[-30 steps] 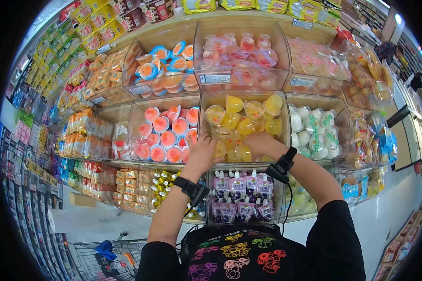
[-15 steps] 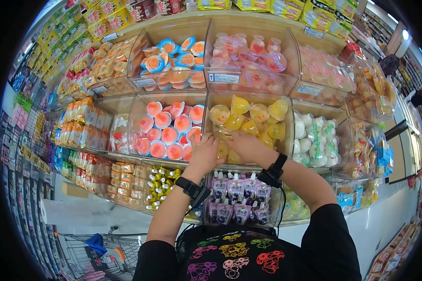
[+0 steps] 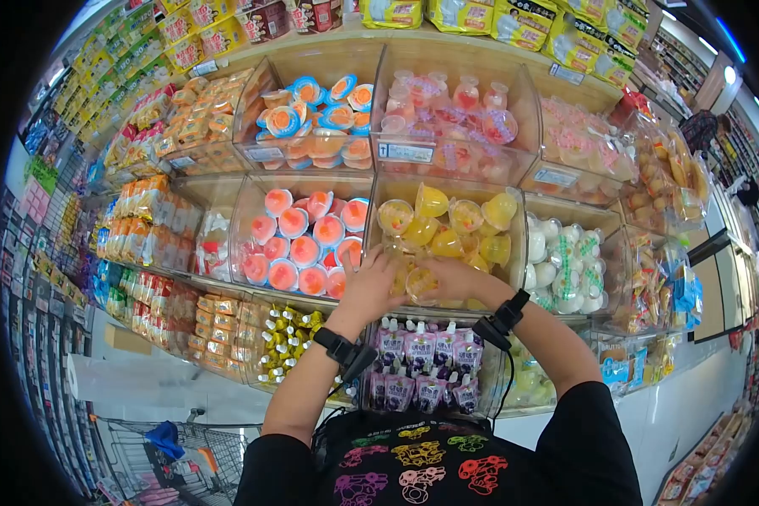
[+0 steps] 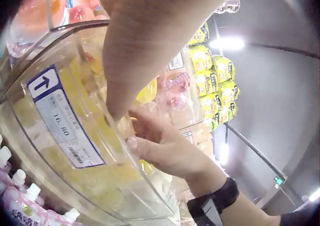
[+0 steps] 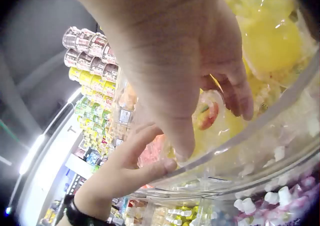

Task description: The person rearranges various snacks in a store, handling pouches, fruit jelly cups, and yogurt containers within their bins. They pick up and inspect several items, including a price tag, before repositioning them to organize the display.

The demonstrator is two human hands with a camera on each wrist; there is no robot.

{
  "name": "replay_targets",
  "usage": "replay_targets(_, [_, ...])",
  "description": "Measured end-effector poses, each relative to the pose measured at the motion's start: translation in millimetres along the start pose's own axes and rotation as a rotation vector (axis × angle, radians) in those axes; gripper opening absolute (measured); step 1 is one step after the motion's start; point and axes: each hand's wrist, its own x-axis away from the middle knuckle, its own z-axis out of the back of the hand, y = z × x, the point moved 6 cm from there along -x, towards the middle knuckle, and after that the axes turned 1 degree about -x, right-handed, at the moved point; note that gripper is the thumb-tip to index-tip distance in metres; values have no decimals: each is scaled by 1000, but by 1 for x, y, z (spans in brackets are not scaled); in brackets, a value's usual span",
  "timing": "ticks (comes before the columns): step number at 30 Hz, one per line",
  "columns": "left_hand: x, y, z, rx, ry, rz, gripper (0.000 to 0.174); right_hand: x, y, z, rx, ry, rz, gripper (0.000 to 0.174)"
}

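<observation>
Yellow jelly cups (image 3: pixel 465 217) fill a clear bin in the middle of the display. My right hand (image 3: pixel 454 282) reaches into the front of this bin, thumb and fingers around a jelly cup (image 3: pixel 420 282) with fruit pieces inside. The right wrist view shows that jelly cup (image 5: pixel 207 117) between thumb and fingers, close behind the bin's front wall. My left hand (image 3: pixel 369 288) is at the bin's left front corner, thumb and index finger spread in the right wrist view. Its fingertips are partly hidden there by my right thumb.
Peach-coloured jelly cups (image 3: pixel 304 249) fill the bin to the left, white cups (image 3: pixel 565 260) the one to the right. Purple spouted pouches (image 3: pixel 426 354) stand below. A clear front wall with a price label (image 4: pixel 65 118) borders the yellow bin. A shopping cart (image 3: pixel 173 460) stands at lower left.
My right hand has come from the bin's right side toward its front left, and a jelly cup now shows between its fingers. The left hand stays near the left front corner.
</observation>
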Motion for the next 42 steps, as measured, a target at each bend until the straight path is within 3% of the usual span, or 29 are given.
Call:
replay_targets(2, [0,10,10,-25,31,-66,64,2,3,18,-13,19,-4,62])
replay_targets(4, [1,20,8,-43,52,-119,64,16,0,69,330,411,-229,54])
replay_targets(6, [-2,31,-7,-41,49,-220,65,17,9,59,497,303,-178,52])
replay_targets(8, [-9,32,-29,-27,56,-206,65,13,14,49,669,202,-131,50])
replay_targets(10, [-16,36,-31,-12,66,-188,65,6,15,46,752,260,-205,50])
replay_targets(12, [-22,33,-43,15,-109,-103,65,-3,29,36,850,357,-204,49])
replay_targets(13, [-24,37,-41,14,-111,-102,65,-5,31,35,944,453,-205,47])
replay_targets(16, [-25,44,-34,-32,-68,-65,65,-19,36,34,1000,488,-192,43])
replay_targets(20, [-23,38,-35,53,-64,9,62,1,8,60,953,405,-101,48])
replay_targets(22, [-19,36,-42,93,-58,26,61,18,-12,70,562,113,-72,55])
replay_targets(25, [-18,33,-46,90,29,19,61,47,-29,79,423,20,-206,65])
replay_targets(26, [-17,33,-45,95,82,-3,60,53,-23,75,423,18,-213,65])
replay_targets(28, [-16,34,-43,101,137,-21,59,59,-15,55,274,-40,-37,59])
replay_targets(31, [-16,35,-42,79,141,-25,56,58,0,25,303,-166,-172,53])
replay_targets(35, [-15,33,-42,85,156,-13,55,51,1,20,458,-85,-205,47])
replay_targets(37, [-15,35,-43,85,163,-24,54,45,-5,22,469,67,-153,49])
replay_targets(42, [-14,35,-43,52,130,-20,54,42,-4,13,484,89,-34,54])
